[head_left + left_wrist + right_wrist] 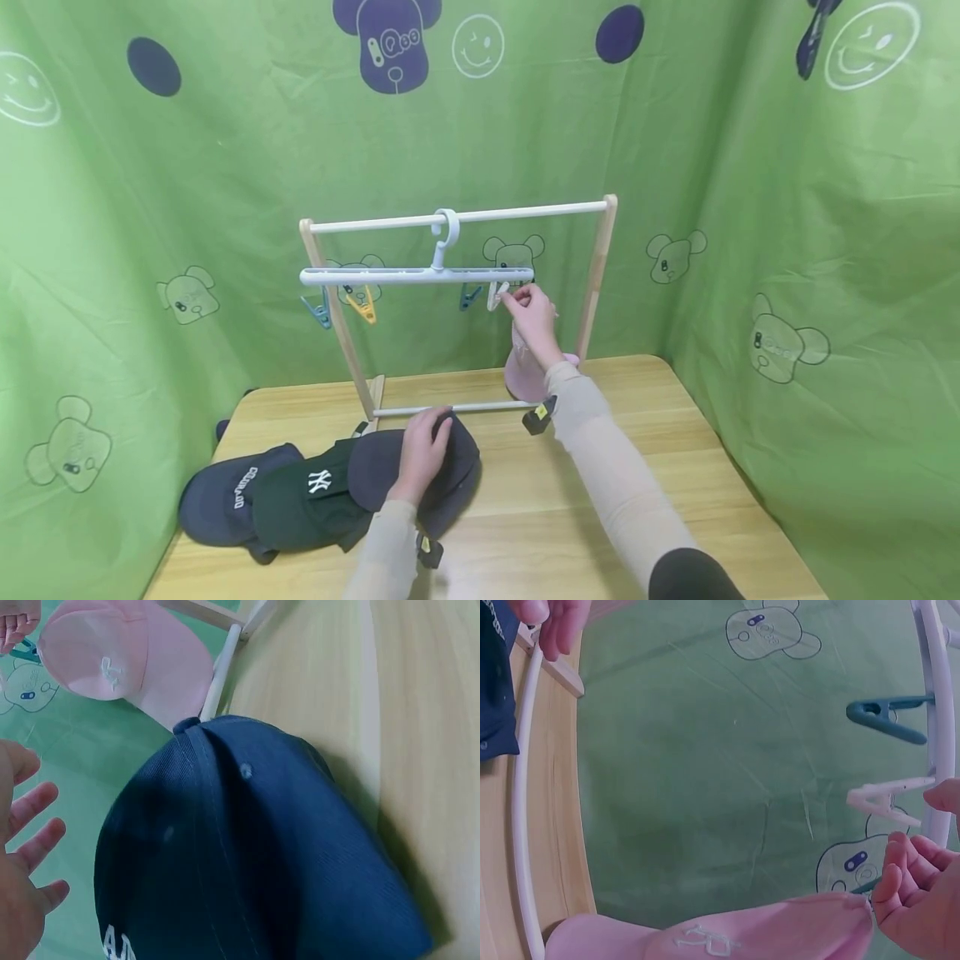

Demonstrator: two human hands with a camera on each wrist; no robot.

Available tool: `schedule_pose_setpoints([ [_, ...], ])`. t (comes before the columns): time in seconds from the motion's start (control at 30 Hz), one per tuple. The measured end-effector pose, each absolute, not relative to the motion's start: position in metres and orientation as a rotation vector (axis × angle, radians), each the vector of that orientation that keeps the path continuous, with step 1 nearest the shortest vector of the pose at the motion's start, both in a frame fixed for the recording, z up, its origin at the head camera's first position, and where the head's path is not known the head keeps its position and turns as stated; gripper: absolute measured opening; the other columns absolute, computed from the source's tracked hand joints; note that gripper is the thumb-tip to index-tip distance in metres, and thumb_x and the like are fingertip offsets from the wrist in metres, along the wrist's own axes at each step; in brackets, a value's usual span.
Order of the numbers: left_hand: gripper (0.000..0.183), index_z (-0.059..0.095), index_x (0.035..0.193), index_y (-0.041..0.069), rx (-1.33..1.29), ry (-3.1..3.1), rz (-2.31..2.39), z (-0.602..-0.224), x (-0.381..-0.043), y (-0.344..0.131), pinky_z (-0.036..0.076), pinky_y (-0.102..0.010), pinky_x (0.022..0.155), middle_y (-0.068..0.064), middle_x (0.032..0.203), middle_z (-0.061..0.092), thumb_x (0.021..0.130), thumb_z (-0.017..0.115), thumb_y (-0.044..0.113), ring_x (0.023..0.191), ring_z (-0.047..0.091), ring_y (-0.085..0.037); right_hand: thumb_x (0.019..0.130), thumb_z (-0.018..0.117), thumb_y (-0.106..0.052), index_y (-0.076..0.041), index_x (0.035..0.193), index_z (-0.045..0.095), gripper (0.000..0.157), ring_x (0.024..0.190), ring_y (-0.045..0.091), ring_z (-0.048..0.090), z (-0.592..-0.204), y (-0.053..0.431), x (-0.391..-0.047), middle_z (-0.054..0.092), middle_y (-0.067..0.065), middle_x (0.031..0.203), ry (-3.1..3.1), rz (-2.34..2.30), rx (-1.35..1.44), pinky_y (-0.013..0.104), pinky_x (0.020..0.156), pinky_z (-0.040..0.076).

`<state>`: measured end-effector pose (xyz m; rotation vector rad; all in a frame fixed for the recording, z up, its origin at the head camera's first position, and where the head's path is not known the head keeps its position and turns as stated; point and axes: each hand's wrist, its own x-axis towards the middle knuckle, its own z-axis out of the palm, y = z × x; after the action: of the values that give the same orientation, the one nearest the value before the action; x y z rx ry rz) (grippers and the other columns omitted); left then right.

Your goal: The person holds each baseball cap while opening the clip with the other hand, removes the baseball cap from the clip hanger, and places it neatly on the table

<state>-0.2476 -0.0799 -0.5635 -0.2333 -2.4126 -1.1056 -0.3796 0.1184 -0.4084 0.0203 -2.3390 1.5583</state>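
Two hands work: right hand (531, 321) pinches the pink cap (522, 375) at the white clip (496, 295); left hand (422, 454) rests flat on the navy cap (457, 467).

Light was bright and even, shadows soft under the caps (330, 496); wrist views blurred close up, edges bowed.

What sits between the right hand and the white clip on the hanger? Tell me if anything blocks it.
Nothing visible does. The right hand is raised just beside the white clip on the hanger, with only a bare gap between fingertips and clip. The pink cap hangs below the hand, under that gap.
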Motion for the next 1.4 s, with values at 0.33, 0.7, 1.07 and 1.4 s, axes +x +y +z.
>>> schedule_pose_setpoints([
  [0.33, 0.026, 0.067, 0.120, 0.013, -0.214, -2.434, -1.160, -0.554, -0.256, -0.070, 0.045, -0.047, 0.104, -0.008, 0.121, 0.068, 0.096, 0.061, 0.019, 0.117, 0.059, -0.030, 0.090, 0.067, -0.023, 0.002, 0.111, 0.056, 0.034, 0.083, 0.021, 0.057, -0.414, 0.131, -0.388, 0.063, 0.015, 0.098, -2.279, 1.563, -0.058, 0.027, 0.071, 0.052],
  [0.7, 0.029, 0.065, 0.123, 0.010, -0.234, -2.439, -1.193, -0.547, -0.267, -0.058, 0.044, -0.049, 0.105, -0.012, 0.124, 0.066, 0.096, 0.059, 0.020, 0.119, 0.058, -0.032, 0.086, 0.071, -0.023, 0.000, 0.130, 0.046, 0.055, 0.120, 0.035, 0.044, -0.415, 0.146, -0.395, 0.048, 0.025, 0.130, -2.329, 1.479, -0.120, 0.048, 0.106, 0.041],
  [1.07, 0.033, 0.062, 0.126, 0.009, -0.252, -2.442, -1.237, -0.537, -0.277, -0.050, 0.041, -0.052, 0.108, -0.017, 0.128, 0.062, 0.095, 0.060, 0.021, 0.122, 0.055, -0.036, 0.090, 0.067, -0.032, -0.002, 0.145, 0.033, 0.072, 0.128, 0.036, 0.053, -0.420, 0.150, -0.400, 0.048, 0.024, 0.142, -2.494, 1.575, -0.035, 0.045, 0.106, 0.047],
  [1.4, 0.033, 0.061, 0.126, 0.007, -0.262, -2.447, -1.240, -0.537, -0.279, -0.045, 0.040, -0.052, 0.109, -0.018, 0.129, 0.061, 0.096, 0.059, 0.022, 0.124, 0.054, -0.036, 0.092, 0.065, -0.031, 0.001, 0.134, 0.044, 0.057, 0.113, 0.036, 0.060, -0.424, 0.147, -0.406, 0.059, 0.022, 0.125, -2.524, 1.549, -0.005, 0.043, 0.097, 0.053],
])
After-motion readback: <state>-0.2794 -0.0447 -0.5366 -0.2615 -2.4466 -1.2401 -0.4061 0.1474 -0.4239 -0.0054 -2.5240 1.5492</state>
